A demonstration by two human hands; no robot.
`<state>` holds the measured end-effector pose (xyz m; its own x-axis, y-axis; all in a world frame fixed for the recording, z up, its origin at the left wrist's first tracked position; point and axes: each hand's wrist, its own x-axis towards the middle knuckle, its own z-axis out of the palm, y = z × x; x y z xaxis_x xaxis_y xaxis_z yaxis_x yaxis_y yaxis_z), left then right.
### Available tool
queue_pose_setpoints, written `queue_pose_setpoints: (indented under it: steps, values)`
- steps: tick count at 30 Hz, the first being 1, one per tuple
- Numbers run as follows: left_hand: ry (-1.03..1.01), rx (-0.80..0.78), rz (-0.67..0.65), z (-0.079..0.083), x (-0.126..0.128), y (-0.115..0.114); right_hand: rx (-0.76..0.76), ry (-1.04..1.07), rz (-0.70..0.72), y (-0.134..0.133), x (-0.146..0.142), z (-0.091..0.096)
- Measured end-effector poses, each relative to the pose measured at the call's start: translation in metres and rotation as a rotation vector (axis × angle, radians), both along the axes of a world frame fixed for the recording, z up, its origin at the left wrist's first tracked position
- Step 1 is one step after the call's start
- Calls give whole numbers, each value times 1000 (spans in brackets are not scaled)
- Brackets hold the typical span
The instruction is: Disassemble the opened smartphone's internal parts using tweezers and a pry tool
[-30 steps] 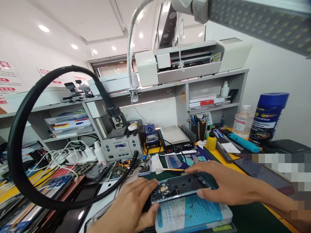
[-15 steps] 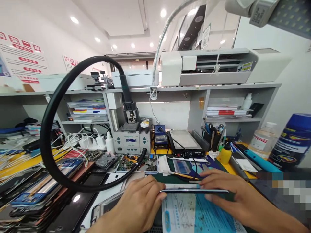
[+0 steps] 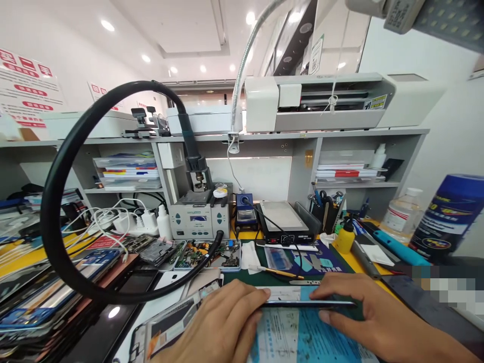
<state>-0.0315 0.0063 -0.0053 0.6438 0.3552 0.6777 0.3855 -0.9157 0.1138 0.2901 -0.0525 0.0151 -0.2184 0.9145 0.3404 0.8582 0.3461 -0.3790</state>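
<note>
A thin, dark phone-like slab [image 3: 302, 304] is seen edge-on, held level between my two hands. My left hand [image 3: 223, 320] grips its left end, fingertips on top and thumb hidden behind the other fingers. At the right end, my right hand [image 3: 359, 307] has the slab between its index finger above and its thumb below. Under the slab lies a blue and white printed sheet [image 3: 280, 333], with printed text and dark stains, on the green mat [image 3: 260, 278]. Beside my left wrist rests an opened phone frame [image 3: 166, 322].
Stacked phone parts [image 3: 64, 287] and a thick black hose loop [image 3: 53, 201] occupy the left. Behind stand a rework station [image 3: 196, 222], a tray of circuit boards [image 3: 207, 254] and a heating plate [image 3: 282, 222]. A yellow bottle [image 3: 344, 239] and blue spray can [image 3: 448, 217] are right.
My left fingers have shifted right along the slab's edge. The slab has tilted slightly and shows more of its dark edge. The whole view has turned a little to the right.
</note>
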Motion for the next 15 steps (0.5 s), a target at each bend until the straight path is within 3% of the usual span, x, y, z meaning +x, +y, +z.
queue_pose_setpoints:
  steps: [4, 9, 15]
  values:
    - [2, 3, -83, 9, 9, 0, 161, -6, 25, -3, -6, 5]
    - [14, -16, -146, 26, 18, 4, 432, -24, 162, -7, -35, 21]
    - [-46, -16, -137, 17, 21, 4, 571, -24, 253, -5, -56, 24]
